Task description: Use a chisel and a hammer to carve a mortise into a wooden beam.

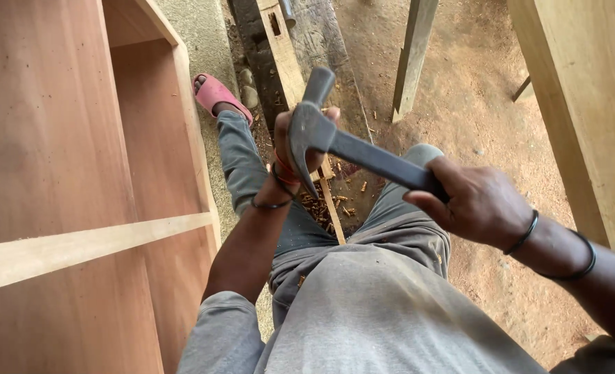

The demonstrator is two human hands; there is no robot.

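Observation:
My right hand (477, 204) grips the dark handle of a steel claw hammer (311, 131), held up over my lap with its head to the left. My left hand (280, 135) sits just behind the hammer head, closed around an orange-handled tool (284, 170) that is mostly hidden by the fist and the hammer. Under both hands a pale wooden rail (284, 59) runs away from me between my legs, with a rectangular slot (274, 24) cut near its far end. Wood chips (321, 204) lie beside the rail.
A large reddish-brown plywood cabinet (58, 138) with a pale cross strip (93, 242) stands close on my left. My foot in a pink sandal (214, 93) rests beside it. A wooden post (411, 55) stands ahead, and a thick pale plank (584, 104) at right over the dirt floor.

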